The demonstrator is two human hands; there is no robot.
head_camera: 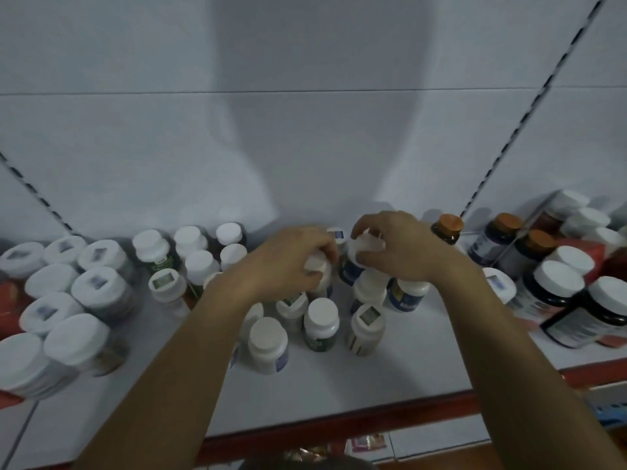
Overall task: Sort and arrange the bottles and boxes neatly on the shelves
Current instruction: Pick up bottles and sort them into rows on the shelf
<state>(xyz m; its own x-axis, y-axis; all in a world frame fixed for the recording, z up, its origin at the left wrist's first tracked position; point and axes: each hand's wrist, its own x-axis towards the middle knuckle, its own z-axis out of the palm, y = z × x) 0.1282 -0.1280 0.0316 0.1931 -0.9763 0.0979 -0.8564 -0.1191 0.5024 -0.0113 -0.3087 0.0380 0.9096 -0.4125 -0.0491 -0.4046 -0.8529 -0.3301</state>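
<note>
Labels on the bottles (321, 324) are too blurred to read.

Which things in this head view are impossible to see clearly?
Head view: white-capped bottle under the left hand; its fingers hide the label.
Head view: blue-labelled bottle under the right hand; the hand covers most of it.
Head view: label of the dark jar; blurred, unreadable.
Head view: white-lidded jar; cut by the left edge.

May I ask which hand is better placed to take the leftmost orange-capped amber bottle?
Probably the right hand, gripping a blue-labelled white-capped bottle: the orange-capped amber bottle stands beside it. The left hand, gripping another white-capped bottle, is farther.
</note>
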